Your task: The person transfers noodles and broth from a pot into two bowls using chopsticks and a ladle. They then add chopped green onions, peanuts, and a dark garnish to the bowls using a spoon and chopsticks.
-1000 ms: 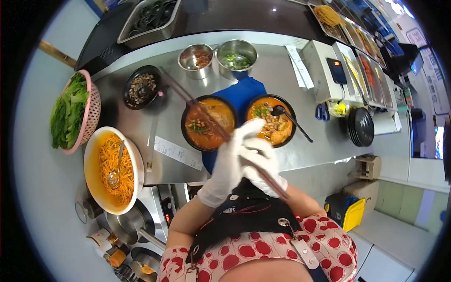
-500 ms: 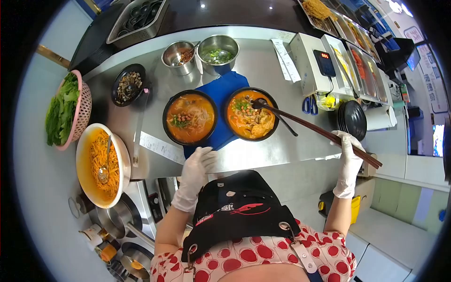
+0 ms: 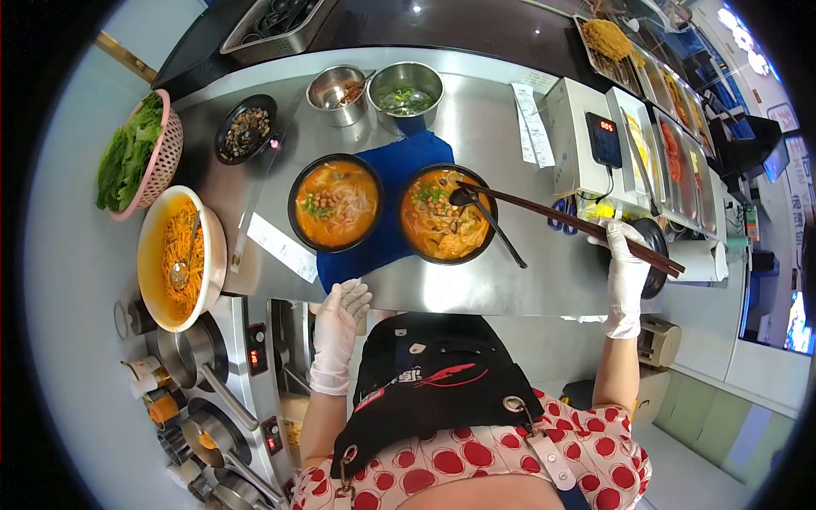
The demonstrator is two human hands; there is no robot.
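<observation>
My right hand [image 3: 627, 263], in a white glove, is closed around long dark brown chopsticks [image 3: 561, 218]. Their tips reach the right bowl of noodle soup [image 3: 444, 234], beside a black spoon [image 3: 497, 226] whose handle leans over the rim. That bowl has orange broth, chopped greens and peanut-like bits on top. To its left, a second bowl of noodle soup [image 3: 340, 212] looks much alike. Both stand partly on a blue cloth [image 3: 387, 246]. My gloved left hand [image 3: 337, 327] is open and empty at the counter's front edge, near the cloth's lower corner.
Steel pots [image 3: 406, 92] with greens and small bits stand behind. Left are a black dish [image 3: 246, 132], a basket of lettuce [image 3: 161, 157] and a bowl of orange shreds [image 3: 212, 246]. Paper slips [image 3: 285, 246], blue scissors [image 3: 563, 217] and black plates [image 3: 653, 280] lie about.
My left hand has drawn back a little from the counter and turned, its fingers spread more. The chopsticks stay in my right hand. The spoon handle points more steeply toward me.
</observation>
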